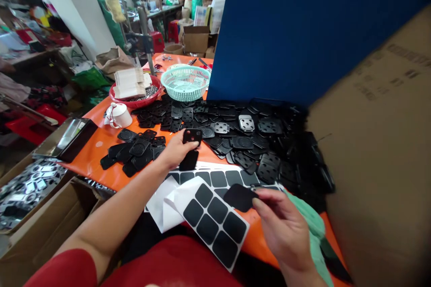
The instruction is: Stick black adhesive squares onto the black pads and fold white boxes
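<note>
My left hand [177, 150] is closed on a black plate with holes [193, 136], held over the orange table beside the large heap of black plates. Between finger and thumb, my right hand [284, 226] pinches a dark rounded-square pad [239, 197] by its right edge. Below it lies a white sheet of black square stickers [218, 222], its near corner hanging past the table edge. Another sticker sheet [218, 178] lies flat behind it, partly covered by curled white backing paper [170, 215]. A smaller pile of black plates [141, 150] sits left of my left hand.
A mint plastic basket [185, 83] and a red tray [136, 98] with cartons and metal parts stand at the back, near a white lidded cup [118, 115]. A blue panel [269, 31] and cardboard [377, 134] bound the right. Metal parts [30, 193] fill a box at left.
</note>
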Available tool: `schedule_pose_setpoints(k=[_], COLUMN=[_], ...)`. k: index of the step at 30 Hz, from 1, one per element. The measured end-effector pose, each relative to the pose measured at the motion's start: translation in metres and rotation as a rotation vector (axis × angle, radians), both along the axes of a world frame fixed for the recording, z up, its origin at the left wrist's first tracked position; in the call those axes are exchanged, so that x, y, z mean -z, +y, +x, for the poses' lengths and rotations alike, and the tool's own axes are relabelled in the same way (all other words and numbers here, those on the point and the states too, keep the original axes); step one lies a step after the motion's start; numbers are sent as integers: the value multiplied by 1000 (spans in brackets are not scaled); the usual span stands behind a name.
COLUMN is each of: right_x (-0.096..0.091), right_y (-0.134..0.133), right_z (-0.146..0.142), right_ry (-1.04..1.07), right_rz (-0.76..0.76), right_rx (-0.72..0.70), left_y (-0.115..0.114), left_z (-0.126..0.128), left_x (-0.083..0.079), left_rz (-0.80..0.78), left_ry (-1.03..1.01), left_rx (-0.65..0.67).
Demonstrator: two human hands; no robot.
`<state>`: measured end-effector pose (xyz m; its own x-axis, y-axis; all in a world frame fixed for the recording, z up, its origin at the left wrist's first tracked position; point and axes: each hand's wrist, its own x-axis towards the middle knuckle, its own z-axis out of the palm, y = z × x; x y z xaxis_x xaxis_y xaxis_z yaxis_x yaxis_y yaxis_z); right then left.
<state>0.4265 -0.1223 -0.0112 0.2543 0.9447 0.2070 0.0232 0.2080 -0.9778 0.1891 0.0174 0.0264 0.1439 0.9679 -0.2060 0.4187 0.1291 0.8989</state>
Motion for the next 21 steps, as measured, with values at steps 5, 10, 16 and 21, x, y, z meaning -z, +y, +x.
schedule_pose_setpoints(k=[5, 10, 16, 21], right_x=[-6, 3, 19, 15], right_y=[-2, -13, -30, -30], right_z=[6, 3, -8, -17], right_ry=[212, 158, 140, 127], right_rz=[-104, -338, -553, -566], right_rx=[-20, -38, -140, -167], left_y=[-77, -129, -144, -150], left_z=[12, 25, 31, 34], left_x=[-2, 33, 45, 45], left_rz=[-635, -744, -692, -736], left_ry=[-889, -1007, -934, -950], left_rx=[45, 56, 57, 197])
